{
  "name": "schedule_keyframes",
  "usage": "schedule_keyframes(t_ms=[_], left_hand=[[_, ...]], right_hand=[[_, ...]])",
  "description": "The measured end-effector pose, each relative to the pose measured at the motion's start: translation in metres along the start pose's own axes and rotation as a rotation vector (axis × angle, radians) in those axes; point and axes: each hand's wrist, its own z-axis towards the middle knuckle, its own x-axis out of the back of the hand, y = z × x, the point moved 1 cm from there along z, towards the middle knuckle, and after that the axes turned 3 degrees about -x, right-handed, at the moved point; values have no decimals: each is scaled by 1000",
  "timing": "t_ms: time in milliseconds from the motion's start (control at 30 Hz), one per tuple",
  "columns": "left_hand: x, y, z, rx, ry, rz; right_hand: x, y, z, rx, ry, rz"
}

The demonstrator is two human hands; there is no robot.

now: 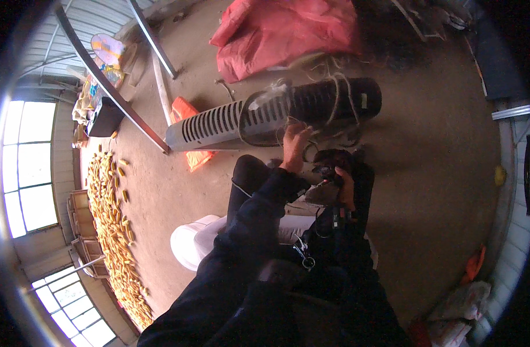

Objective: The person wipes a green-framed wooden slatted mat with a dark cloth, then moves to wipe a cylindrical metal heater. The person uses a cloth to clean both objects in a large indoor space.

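Observation:
A long dark slotted trough (219, 124), with a rounded right end, lies across the floor ahead of me. Loops of thin rope (337, 101) hang around its right half, and a cloudy see-through piece of plastic (269, 95) rests on top. My left hand (295, 147) is at the trough's near side, fingers bent around the rope there; the exact grip is partly hidden. Beside my right knee, my right hand (346, 189) is closed, thumb up, on a small dark object (328, 168) whose kind I cannot make out. A greyish piece (323, 194) lies under it.
Red sheeting (288, 34) lies beyond the trough, and an orange bag (184, 110) beneath its left end. Metal posts (112, 87) slant in at upper left. Many corn cobs (112, 231) cover the left floor. A white stool (193, 240) is under me. Sacks (461, 303) lie lower right.

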Motion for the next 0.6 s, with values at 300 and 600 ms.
schedule_keyframes(t_ms=[300,600], left_hand=[[-8,13,-9,55,17,-108],[-1,9,-26,59,50,-134]], right_hand=[[-4,-4,-3,-28,9,38],[-3,-4,-5,-59,-4,-20]])
